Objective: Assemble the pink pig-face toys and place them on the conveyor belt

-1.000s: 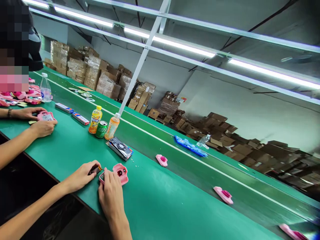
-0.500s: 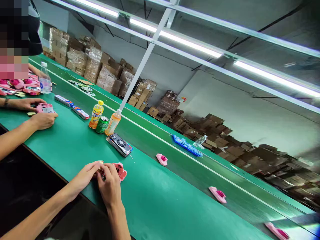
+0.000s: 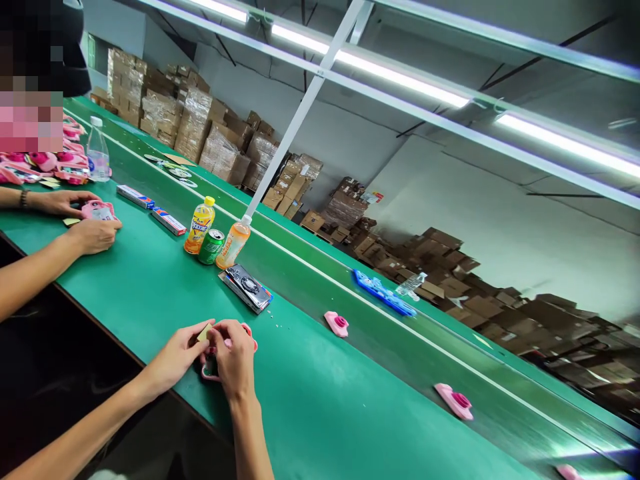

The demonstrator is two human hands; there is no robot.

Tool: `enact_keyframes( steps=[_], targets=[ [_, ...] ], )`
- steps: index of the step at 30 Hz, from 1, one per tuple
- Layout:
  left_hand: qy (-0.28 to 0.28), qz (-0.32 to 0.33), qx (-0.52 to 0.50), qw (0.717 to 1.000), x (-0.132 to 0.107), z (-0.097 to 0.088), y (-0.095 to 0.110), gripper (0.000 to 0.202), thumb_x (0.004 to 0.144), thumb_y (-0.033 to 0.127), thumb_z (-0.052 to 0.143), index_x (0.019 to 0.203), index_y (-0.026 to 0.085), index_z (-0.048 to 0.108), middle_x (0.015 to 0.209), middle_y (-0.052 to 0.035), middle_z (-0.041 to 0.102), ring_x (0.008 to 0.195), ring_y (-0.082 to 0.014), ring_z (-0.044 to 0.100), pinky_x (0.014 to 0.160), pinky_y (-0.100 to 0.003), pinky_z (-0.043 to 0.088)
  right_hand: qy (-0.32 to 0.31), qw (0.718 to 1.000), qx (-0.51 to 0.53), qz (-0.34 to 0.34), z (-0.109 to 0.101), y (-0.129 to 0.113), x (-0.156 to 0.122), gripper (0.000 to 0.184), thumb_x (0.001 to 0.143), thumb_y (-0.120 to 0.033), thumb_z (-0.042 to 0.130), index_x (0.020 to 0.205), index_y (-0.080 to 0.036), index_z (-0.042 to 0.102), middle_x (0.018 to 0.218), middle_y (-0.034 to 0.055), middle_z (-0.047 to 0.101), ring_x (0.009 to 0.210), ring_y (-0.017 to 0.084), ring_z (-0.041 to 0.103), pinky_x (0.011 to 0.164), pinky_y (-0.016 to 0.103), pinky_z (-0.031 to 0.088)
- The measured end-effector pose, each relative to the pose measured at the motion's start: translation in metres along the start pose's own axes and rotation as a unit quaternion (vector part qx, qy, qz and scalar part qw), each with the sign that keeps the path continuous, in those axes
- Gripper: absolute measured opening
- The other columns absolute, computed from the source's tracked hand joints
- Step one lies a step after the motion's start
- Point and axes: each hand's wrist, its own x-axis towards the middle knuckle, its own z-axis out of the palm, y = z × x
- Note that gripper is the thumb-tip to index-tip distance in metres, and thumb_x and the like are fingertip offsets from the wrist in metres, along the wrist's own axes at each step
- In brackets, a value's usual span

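My left hand (image 3: pixel 173 357) is closed in a pinch on a small yellow paper piece (image 3: pixel 204 333) over the near edge of the green table. Right beside it, my right hand (image 3: pixel 235 357) is bent over a pink plastic toy part (image 3: pixel 210 375) and grips it. The part's rim shows below and beyond my fingers, while its middle is hidden. Beyond my hands lies a black and silver flat pack (image 3: pixel 246 288). Pink toy pieces with a darker knob, such as this pink piece (image 3: pixel 336 324), rest on the green belt.
An orange-drink bottle (image 3: pixel 234 244), a green can (image 3: pixel 211 247) and a yellow-capped bottle (image 3: pixel 200 225) stand together. Two long boxes (image 3: pixel 169 221) lie left of them. At the left, a co-worker's hands (image 3: pixel 93 235) hold a pink part. A blue tray (image 3: pixel 383 293) lies across the belt.
The view has shifted slightly, so most things appear farther right. The yellow paper shows more clearly in my left fingers, and more of the pink part's rim shows below my right hand.
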Motion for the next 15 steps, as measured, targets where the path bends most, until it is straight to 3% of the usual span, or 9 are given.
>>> enact_keyframes(
  steps=[5, 9, 12, 15],
  targets=[
    [0.009, 0.019, 0.01, 1.0, -0.005, 0.006, 0.002, 0.07, 0.085, 0.061, 0.065, 0.129, 0.007, 0.067, 0.077, -0.0032, 0.068, 0.059, -0.0133, 0.05, 0.058, -0.025, 0.045, -0.061, 0.998, -0.022, 0.0, -0.006, -0.004, 0.008, 0.016, 0.09, -0.007, 0.062, 0.083, -0.022, 0.066, 0.09, 0.0011, 0.067, 0.083, 0.016, 0.063, 0.077, 0.026, 0.049],
    [0.032, 0.007, 0.021, 0.999, -0.004, 0.009, 0.002, 0.064, 0.086, 0.056, 0.064, 0.127, 0.008, 0.068, 0.072, -0.0019, 0.067, 0.058, -0.014, 0.05, 0.056, -0.025, 0.044, -0.09, 0.986, -0.129, -0.057, -0.003, -0.004, 0.004, 0.016, 0.093, -0.007, 0.054, 0.086, -0.02, 0.062, 0.091, 0.0042, 0.063, 0.081, 0.019, 0.061, 0.074, 0.03, 0.052],
    [0.063, -0.013, -0.001, 0.998, -0.001, 0.006, 0.003, 0.058, 0.077, 0.046, 0.071, 0.121, 0.01, 0.072, 0.08, -0.0043, 0.072, 0.069, -0.0188, 0.06, 0.066, -0.029, 0.05, -0.086, 0.969, -0.195, -0.129, 0.002, -0.002, -0.009, 0.018, 0.094, -0.006, 0.047, 0.088, -0.018, 0.058, 0.088, 0.006, 0.062, 0.077, 0.021, 0.059, 0.07, 0.033, 0.053],
    [0.055, -0.058, -0.095, 0.992, 0.0, 0.003, 0.007, 0.052, 0.068, 0.036, 0.075, 0.115, 0.014, 0.073, 0.089, -0.0053, 0.075, 0.083, -0.0217, 0.066, 0.078, -0.031, 0.054, -0.071, 0.967, -0.176, -0.171, 0.003, -0.002, -0.02, 0.019, 0.096, -0.004, 0.042, 0.092, -0.018, 0.055, 0.098, 0.0085, 0.065, 0.087, 0.021, 0.061, 0.079, 0.036, 0.056]
  ],
)
